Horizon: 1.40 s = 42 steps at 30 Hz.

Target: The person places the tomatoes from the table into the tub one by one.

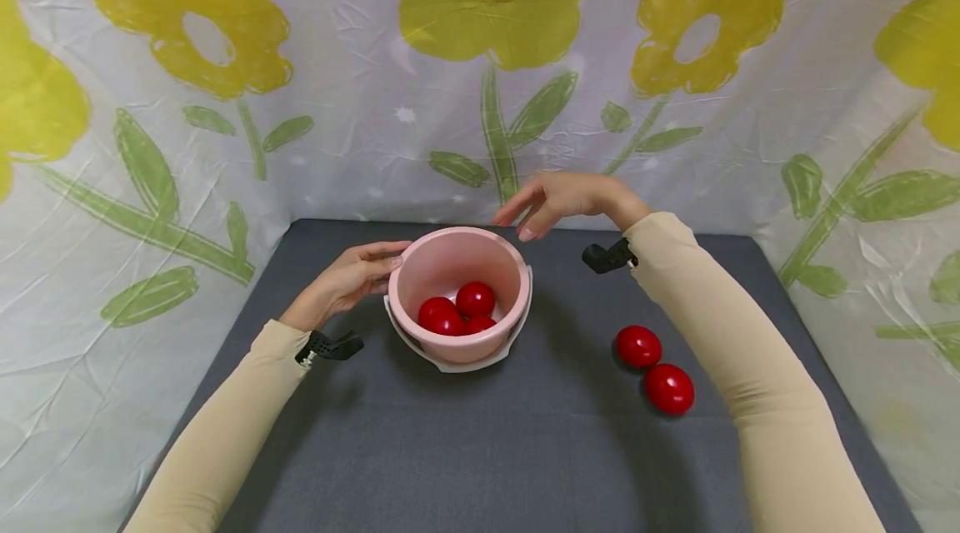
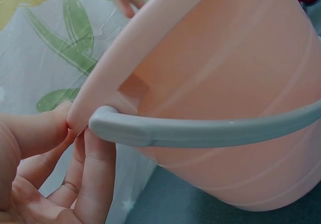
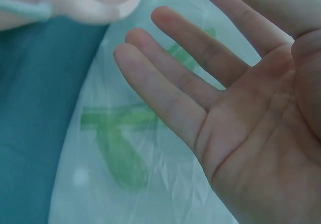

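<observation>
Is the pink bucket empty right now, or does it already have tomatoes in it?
Not empty: the pink bucket stands upright with at least three red tomatoes inside; two more tomatoes lie outside it.

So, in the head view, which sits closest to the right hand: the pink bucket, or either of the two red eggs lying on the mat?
From the right hand:
1. Pink bucket, just below and to its left.
2. Upper red egg, on the mat on the person's right side.
3. Lower red egg, beside it and closer to the person.
</observation>
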{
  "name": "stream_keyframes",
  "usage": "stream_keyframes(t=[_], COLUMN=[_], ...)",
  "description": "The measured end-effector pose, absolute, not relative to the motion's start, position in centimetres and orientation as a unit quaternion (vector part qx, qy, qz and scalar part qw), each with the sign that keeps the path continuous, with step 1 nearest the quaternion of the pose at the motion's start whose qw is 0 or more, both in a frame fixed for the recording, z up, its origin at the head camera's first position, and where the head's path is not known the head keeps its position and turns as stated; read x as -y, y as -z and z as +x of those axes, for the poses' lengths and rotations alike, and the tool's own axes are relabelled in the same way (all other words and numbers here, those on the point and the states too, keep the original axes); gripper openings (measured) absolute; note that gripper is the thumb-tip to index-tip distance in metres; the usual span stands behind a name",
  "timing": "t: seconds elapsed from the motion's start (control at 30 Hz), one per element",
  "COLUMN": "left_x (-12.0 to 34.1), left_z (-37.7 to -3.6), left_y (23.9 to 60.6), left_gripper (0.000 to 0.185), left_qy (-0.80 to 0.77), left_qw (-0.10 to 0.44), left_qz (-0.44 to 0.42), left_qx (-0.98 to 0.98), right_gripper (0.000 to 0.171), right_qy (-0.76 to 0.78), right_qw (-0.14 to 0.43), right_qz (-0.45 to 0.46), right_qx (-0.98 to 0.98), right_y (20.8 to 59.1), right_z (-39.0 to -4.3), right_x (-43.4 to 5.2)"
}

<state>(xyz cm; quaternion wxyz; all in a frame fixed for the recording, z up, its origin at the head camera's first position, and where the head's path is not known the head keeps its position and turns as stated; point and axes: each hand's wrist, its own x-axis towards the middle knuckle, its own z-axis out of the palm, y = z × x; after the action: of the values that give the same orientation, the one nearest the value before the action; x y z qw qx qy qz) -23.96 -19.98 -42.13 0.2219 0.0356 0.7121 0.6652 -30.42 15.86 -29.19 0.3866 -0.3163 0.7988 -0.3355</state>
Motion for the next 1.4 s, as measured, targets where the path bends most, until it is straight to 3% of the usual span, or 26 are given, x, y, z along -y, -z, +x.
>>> stream_keyframes(t=[0.4, 0.63, 1.07, 1.4], left_x=[20.0, 19.9, 19.8, 19.7], left_z=[-23.9, -23.8, -23.5, -23.4], left_y=[42.2, 42.2, 42.1, 42.2], left_gripper=[0.052, 0.052, 0.051, 0.05], left_qy=[-0.667, -0.674, -0.689, -0.689], left_qw=[0.226, 0.223, 0.215, 0.21], left_qz=[0.032, 0.033, 0.028, 0.024], left_qx=[-0.709, -0.704, -0.692, -0.693], right_gripper=[0.055, 0.058, 0.057, 0.056], right_qy=[0.34, 0.343, 0.354, 0.351], right_qw=[0.338, 0.312, 0.327, 0.348], right_qz=[-0.279, -0.273, -0.217, -0.206], right_qx=[-0.832, -0.843, -0.849, -0.844], right_y=[30.1, 33.3, 41.5, 44.6], right_z=[-28.2, -26.4, -22.8, -20.9], right_x=[-22.7, -26.7, -32.0, -33.8])
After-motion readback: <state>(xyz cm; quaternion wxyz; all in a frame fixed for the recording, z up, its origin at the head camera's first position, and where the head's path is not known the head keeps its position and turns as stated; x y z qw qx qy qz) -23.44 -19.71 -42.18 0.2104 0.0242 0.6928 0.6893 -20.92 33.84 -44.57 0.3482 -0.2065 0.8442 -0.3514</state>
